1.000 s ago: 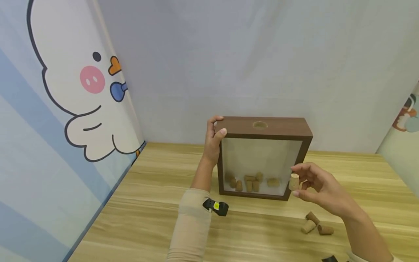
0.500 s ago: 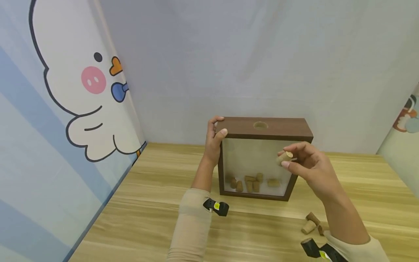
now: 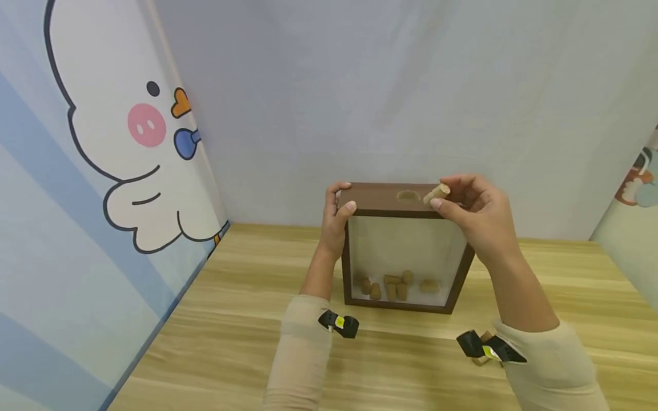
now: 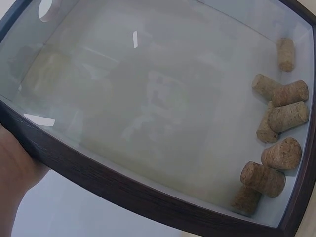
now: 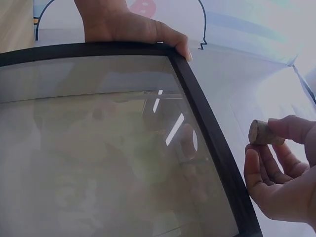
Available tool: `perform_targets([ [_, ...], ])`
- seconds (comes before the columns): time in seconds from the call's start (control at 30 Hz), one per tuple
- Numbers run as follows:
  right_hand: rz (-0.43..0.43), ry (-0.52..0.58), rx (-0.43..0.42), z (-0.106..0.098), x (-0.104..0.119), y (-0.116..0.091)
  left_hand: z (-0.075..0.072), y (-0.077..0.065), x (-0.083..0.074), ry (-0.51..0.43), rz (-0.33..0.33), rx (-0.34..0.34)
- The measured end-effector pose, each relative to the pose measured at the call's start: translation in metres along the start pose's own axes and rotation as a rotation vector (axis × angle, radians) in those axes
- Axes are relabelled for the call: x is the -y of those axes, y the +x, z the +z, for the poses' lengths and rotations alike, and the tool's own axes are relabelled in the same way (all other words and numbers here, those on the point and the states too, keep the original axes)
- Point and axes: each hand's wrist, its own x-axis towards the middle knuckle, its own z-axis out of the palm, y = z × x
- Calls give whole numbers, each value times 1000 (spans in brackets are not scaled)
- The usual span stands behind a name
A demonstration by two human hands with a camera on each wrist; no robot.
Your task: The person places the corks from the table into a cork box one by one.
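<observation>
A dark brown framed box (image 3: 370, 198) with a clear front stands upright on the table, a round hole (image 3: 409, 196) in its top. My left hand (image 3: 336, 220) grips the box's upper left corner, thumb at the front edge and fingers over the top. Between thumb and fingers my right hand (image 3: 480, 214) pinches a cork (image 3: 437, 194), tilted, just right of the hole and over the top board. The same cork (image 5: 264, 132) shows one end face in the right wrist view. Several corks (image 4: 289, 116) lie in a loose heap on the bottom inside the box.
Loose corks (image 3: 480, 361) lie on the wooden table (image 3: 247, 342) at the right, mostly hidden behind the right wrist's black camera mount (image 3: 488, 347). A pale curtain (image 3: 329, 114) hangs close behind the box. On the left is a wall hanging with a cartoon bird (image 3: 113, 131).
My right hand has lifted the cork from beside the box's lower right side up to its top and moved left, tilting the cork. My left hand stays on the corner.
</observation>
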Motion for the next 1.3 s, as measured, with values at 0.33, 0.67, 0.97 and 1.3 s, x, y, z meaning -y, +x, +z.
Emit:
perform_targets([
  [0.33,95,-293,65,15,4,36,-2,2,-5,1,10,-10],
  [0.67,154,-568,90,27,2,46,-5,1,-5,-9,18,-20],
  [0.97,129,-537,50,23,9,31,-3,4,-7,-70,27,6],
  [1.3,-152,-272,-17,-7,8,-25,-2,1,-6,-33,-3,-5],
])
